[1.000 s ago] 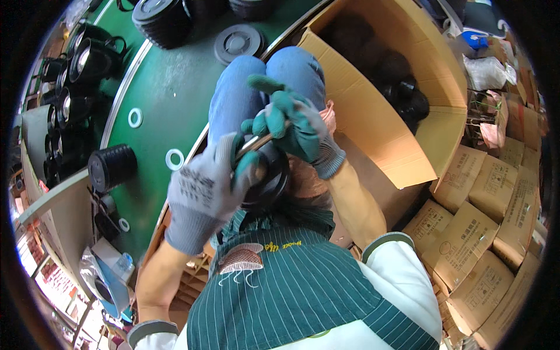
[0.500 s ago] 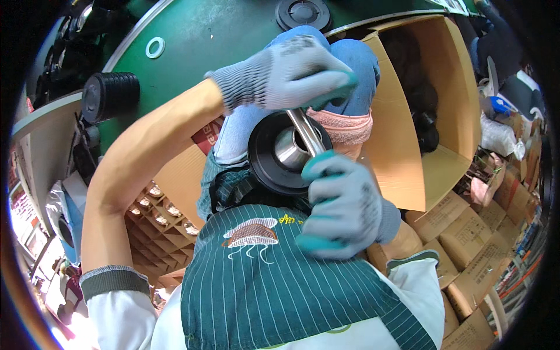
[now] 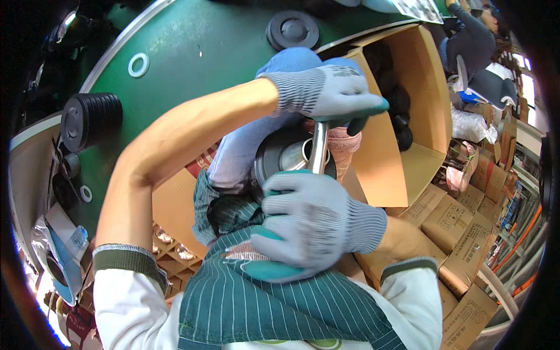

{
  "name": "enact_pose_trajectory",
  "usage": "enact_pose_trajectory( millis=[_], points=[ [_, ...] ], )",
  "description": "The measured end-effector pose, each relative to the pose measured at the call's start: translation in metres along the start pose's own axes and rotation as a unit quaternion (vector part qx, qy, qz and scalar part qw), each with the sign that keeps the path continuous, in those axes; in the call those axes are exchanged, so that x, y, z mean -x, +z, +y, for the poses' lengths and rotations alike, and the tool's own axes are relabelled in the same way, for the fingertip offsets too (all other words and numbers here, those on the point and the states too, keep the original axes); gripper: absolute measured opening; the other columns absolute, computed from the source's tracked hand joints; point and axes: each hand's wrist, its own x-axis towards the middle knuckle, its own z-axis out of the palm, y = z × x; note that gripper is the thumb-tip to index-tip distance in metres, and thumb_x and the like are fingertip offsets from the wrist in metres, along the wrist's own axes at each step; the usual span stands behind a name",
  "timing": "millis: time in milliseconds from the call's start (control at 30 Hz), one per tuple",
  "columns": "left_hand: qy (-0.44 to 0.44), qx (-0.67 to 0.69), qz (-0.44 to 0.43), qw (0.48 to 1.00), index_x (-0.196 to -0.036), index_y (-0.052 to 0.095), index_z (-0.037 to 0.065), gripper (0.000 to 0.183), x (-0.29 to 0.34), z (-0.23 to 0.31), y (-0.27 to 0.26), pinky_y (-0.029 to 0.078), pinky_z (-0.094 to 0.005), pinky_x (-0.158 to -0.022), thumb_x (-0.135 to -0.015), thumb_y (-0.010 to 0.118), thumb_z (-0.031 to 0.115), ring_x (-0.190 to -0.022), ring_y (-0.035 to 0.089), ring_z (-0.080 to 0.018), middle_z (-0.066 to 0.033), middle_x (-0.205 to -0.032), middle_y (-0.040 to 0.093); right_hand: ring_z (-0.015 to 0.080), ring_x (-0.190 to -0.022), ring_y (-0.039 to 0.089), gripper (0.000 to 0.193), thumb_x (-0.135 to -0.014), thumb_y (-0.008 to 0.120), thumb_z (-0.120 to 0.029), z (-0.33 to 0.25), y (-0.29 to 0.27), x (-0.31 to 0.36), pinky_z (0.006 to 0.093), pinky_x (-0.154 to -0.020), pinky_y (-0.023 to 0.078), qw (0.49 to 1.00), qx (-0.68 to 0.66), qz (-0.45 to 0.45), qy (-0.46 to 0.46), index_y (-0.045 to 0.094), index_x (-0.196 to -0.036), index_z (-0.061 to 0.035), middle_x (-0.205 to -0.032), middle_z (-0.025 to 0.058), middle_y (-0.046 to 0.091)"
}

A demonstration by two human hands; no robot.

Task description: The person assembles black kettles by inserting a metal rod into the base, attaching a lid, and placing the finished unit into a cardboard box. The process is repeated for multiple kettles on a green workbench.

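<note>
Encircling steel cup (image 3: pixel 293 156), apparently: round black piece (image 3: pixel 268 160).

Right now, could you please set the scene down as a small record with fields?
Left hand: grey-and-teal glove, at the upper end of a shiny metal bar
Right hand: matching glove, at the bar's lower end; grip partly hidden
Behind the bar: black round part with a shiny metal collar
Table: green tabletop bearing a pale flat ring and a stack of black ribbed discs
To the right: open brown cardboard carton holding dark items
</note>
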Motion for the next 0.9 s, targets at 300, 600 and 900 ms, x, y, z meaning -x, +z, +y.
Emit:
enact_pose_trajectory(
  millis=[300, 600, 900],
  points=[
    [-0.334, 0.097, 0.478, 0.807, -0.123, 0.071, 0.003, 0.062, 0.178, 0.023, -0.062, 0.048, -0.0266, -0.063, -0.104, 0.051, 0.059, -0.065, 0.057, -0.01, -0.0033, -0.087, 0.071, 0.0432, -0.15, 0.039, 0.133, -0.063, 0.096, -0.057, -0.009, 0.024, 0.091, 0.0542, -0.12, 0.037, 0.885, -0.069, 0.28, 0.366, 0.029, -0.162, -0.0004, -0.165, 0.029, 0.028],
    [-0.475, -0.418, 0.38, 0.674, -0.138, 0.064, 0.006, 0.061, 0.254, -0.017, -0.058, 0.055, -0.0539, -0.086, -0.094, 0.069, 0.048, -0.103, 0.07, -0.0445, -0.0266, -0.113, 0.072, 0.0436, -0.141, 0.051, 0.1, -0.055, 0.102, -0.042, -0.019, 0.007, 0.086, 0.0538, -0.118, 0.041, 0.905, 0.021, 0.304, 0.298, 0.065, -0.141, -0.007, -0.155, 0.0289, 0.047],
    [-0.011, -0.362, 0.374, 0.854, -0.142, 0.053, -0.004, 0.087, 0.214, 0.109, -0.015, 0.04, -0.056, -0.116, -0.078, 0.086, 0.044, -0.136, 0.052, -0.049, -0.032, -0.148, 0.049, 0.026, -0.142, 0.049, 0.063, -0.106, 0.057, -0.052, 0.06, -0.026, 0.012, 0.0445, -0.12, 0.039, 0.597, -0.614, 0.503, 0.118, 0.05, -0.153, -0.0123, -0.155, 0.0077, 0.052]
  ],
)
